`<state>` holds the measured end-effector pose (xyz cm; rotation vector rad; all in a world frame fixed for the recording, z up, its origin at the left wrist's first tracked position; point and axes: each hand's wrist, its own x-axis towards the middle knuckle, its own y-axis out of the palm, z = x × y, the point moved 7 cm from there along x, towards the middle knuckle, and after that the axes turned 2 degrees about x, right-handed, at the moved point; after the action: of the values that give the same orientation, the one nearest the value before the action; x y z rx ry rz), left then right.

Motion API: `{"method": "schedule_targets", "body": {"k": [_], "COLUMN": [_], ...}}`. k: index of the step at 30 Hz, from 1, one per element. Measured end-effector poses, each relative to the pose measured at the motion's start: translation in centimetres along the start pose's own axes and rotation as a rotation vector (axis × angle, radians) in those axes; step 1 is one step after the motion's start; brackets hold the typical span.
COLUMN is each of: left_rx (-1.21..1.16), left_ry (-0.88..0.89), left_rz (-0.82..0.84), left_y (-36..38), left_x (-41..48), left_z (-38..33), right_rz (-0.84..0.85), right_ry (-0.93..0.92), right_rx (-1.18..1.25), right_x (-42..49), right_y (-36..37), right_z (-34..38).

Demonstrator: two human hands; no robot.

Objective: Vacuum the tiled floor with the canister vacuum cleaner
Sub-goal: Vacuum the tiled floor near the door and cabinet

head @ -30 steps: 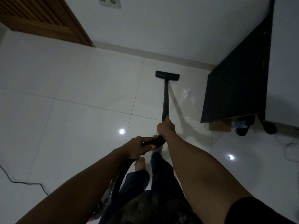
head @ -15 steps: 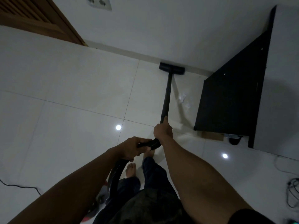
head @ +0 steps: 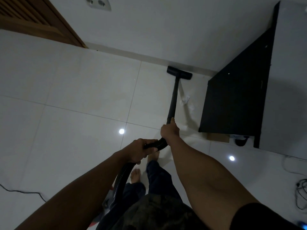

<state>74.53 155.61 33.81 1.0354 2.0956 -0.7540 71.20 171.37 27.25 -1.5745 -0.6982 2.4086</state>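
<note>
Head view: right hand (head: 170,131) grips wand (head: 173,98), left hand (head: 139,151) grips hose (head: 121,178); nozzle (head: 179,75) on floor (head: 74,97) left of desk (head: 232,100).

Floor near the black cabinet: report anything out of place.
White crumpled scraps litter the tiled floor between the vacuum wand and the black cabinet, not yet picked up. Nothing else stands out.

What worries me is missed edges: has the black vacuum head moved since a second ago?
Yes, the black vacuum head slid forward toward the beige skirting strip.
</note>
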Motion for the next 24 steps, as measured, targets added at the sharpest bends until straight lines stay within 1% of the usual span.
{"method": "schedule_targets", "body": {"k": [7,12,16,20,24], "left_rx": [0.034,0.053,0.111,0.151,0.128], "left_ry": [0.009,0.035,0.077,0.133,0.136], "left_rz": [0.022,0.003,-0.021,0.006,0.018], "left_y": [2.1,4.7,7.8,12.1,16.6], "left_x": [-3.6,-7.9,-12.1,-17.9,-23.2], "left_z": [1.5,3.8,6.9,10.1,13.3], "right_rz": [-0.031,-0.079,-0.114,-0.151,-0.148], "right_ry": [-0.021,-0.054,-0.098,-0.130,-0.145], "right_rx": [0.006,0.016,0.021,0.032,0.068], "right_x": [-3.4,-7.5,-12.0,-17.8,-22.9], "right_y": [1.4,2.9,4.8,7.0,9.2], "right_z": [-2.8,-5.9,-9.7,-15.1,-20.4]}}
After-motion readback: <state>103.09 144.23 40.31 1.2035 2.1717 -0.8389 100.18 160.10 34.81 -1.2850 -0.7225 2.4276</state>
